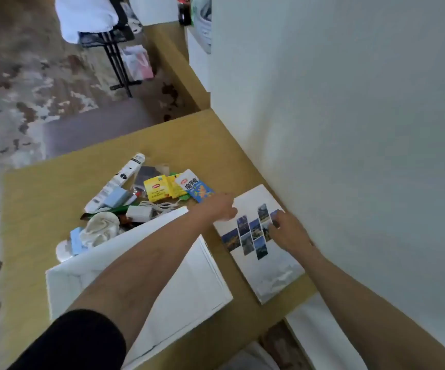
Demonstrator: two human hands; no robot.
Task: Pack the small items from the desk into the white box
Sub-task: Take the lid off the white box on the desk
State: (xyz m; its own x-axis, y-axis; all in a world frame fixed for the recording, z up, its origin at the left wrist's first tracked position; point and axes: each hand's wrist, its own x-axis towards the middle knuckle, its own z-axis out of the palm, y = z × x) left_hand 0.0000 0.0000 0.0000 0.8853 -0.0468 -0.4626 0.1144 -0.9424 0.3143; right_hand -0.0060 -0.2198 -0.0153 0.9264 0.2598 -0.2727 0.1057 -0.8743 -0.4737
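Observation:
The white box (200, 287) stands open at the near side of the desk, partly under my left forearm. To its right a flat white cover printed with a photo collage (272, 271) lies on the desk. My left hand (222, 206) grips the cover's left far edge and my right hand (289, 232) curls over its right far edge. Behind the box lies a heap of small items: a white tube with black print (124, 181), yellow tea packets (157, 188), a blue and white snack packet (194, 186), a white charger with its cable (139, 212) and a white sock (100, 229).
The wooden desk (42, 198) meets a white wall (349, 129) on the right. A patterned carpet (16, 89) lies beyond its left and far edges. A black-legged stand holding white cloth (104, 28) stands on the floor further back.

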